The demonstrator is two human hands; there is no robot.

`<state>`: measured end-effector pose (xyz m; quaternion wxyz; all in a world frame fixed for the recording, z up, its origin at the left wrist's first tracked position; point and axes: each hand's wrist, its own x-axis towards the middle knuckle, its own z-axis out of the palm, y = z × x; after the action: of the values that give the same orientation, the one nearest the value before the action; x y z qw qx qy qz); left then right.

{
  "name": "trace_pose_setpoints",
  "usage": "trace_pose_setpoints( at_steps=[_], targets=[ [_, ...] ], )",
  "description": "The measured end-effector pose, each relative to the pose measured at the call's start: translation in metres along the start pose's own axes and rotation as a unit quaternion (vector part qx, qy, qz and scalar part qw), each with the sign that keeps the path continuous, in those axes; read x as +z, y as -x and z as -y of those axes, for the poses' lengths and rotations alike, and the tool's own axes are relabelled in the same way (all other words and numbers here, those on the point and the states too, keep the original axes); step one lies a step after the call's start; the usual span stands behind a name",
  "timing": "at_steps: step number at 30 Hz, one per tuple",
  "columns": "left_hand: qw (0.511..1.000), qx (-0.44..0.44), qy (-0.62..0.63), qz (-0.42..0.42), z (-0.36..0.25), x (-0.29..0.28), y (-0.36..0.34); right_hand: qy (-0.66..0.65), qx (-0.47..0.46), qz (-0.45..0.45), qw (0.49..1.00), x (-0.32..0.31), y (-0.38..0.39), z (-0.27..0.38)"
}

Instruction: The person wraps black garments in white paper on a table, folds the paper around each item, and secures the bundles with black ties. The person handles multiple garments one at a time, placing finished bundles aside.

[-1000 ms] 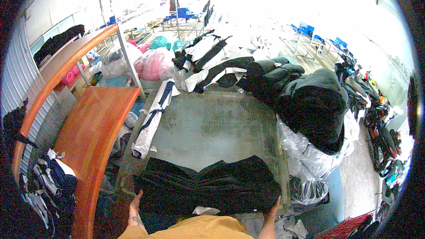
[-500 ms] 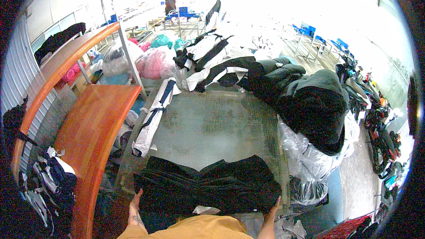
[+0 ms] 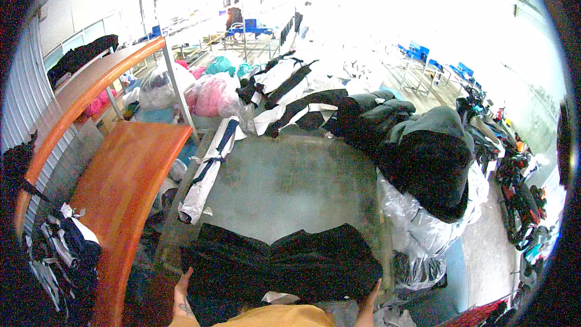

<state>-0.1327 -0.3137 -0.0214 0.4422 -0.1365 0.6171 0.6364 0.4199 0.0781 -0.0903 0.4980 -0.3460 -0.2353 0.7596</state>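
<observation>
A dark black garment [image 3: 284, 263] lies spread wide across the near end of the grey table [image 3: 290, 175], its far edge dipping at the middle. My left hand [image 3: 182, 287] grips its left edge, thumb up. At the opposite edge, my right hand [image 3: 371, 300] holds the cloth the same way; most fingers of both hands are hidden by the fabric. A small white piece [image 3: 280, 297] shows at the garment's near edge. Left of the bare tabletop rests a rolled white and navy bundle [image 3: 209, 175].
An orange-brown wooden bench [image 3: 124, 188] stands at the left. Dark fabric [image 3: 433, 172] is heaped on clear plastic [image 3: 417, 236] at the right. Tied black and white bundles [image 3: 308, 109] line the table's far edge, with pink bags [image 3: 212, 91] beyond. Motorbikes [image 3: 514, 175] stand far right.
The whole scene sits slightly lower in the picture, as my view has tilted up a little. Both hands keep their hold on the garment's edges.
</observation>
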Motion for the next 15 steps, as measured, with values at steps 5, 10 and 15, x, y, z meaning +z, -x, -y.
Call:
trace_pose_setpoints(
  at_steps=[5,10,15],
  targets=[
    [0.998,0.014,-0.03,-0.051,0.002,0.006,-0.01,-0.007,-0.015,0.015,1.0,0.005,-0.014,0.0],
    [1.0,-0.006,-0.011,-0.028,-0.003,0.008,0.004,-0.008,0.015,-0.02,1.0,0.009,0.008,0.003],
    [1.0,-0.002,0.003,-0.017,-0.007,0.019,0.017,0.0,-0.016,-0.025,1.0,0.009,0.011,0.001]
  ],
)
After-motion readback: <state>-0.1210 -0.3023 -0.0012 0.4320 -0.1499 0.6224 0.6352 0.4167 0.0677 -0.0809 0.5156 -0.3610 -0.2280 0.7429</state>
